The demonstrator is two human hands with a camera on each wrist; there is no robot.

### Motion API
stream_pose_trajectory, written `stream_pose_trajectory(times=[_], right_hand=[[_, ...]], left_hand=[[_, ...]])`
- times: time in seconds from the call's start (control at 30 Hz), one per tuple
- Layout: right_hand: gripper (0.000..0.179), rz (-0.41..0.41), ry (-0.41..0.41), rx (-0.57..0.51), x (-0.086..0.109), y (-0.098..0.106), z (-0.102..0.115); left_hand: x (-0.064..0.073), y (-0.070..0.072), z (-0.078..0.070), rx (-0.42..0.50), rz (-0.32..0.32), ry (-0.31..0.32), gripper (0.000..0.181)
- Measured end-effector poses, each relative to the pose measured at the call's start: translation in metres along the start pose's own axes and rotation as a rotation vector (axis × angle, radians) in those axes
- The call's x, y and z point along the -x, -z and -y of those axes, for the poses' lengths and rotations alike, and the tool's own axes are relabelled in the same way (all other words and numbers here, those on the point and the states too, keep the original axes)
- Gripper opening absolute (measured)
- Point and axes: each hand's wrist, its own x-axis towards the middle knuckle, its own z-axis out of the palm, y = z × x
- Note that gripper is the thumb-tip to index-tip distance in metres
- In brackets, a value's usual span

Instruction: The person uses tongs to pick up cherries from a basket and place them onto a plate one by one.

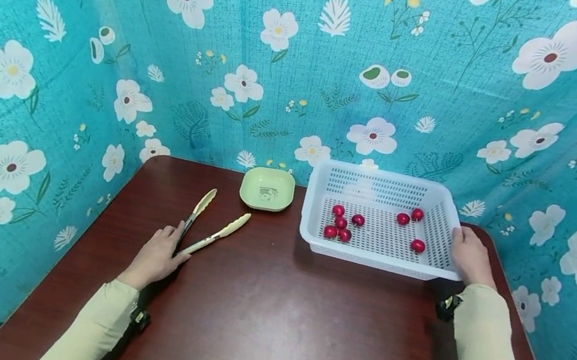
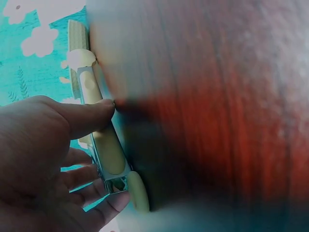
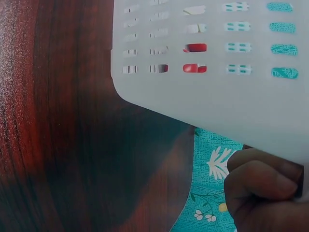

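At the table's left, my left hand (image 1: 156,256) holds a pair of tongs (image 1: 214,237) by the handle end, its two arms spread apart and pointing away from me. Up close in the left wrist view, the thumb lies across one handle of the tongs (image 2: 108,152) and the fingers are behind it. My right hand (image 1: 472,257) grips the right end of a white plastic basket (image 1: 384,260). Inside the basket lie several small round red radish-like pieces (image 1: 358,219). The right wrist view shows curled fingers (image 3: 260,181) at the edge of the basket (image 3: 203,104).
A small light-green square dish (image 1: 248,191) with a printed picture stands at the table's back edge, left of the basket. The dark brown wooden table (image 1: 284,334) ends at a turquoise flowered cloth (image 1: 291,97) behind and on both sides.
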Motion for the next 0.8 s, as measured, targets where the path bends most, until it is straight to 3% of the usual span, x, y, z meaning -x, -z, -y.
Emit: stream_pose_trajectory(times=[0.23, 0.8], right_hand=[[0.071, 0.012, 0.005, 0.016, -0.0003, 0.0006, 0.0017], [0.071, 0.011, -0.008, 0.051, 0.0009, 0.0008, 0.0021]], left_hand=[[-0.0032, 0.0036, -0.0001, 0.012, -0.019, -0.015, 0.074], [-0.0039, 0.0101, -0.0016, 0.242, 0.095, 0.145, 0.075]])
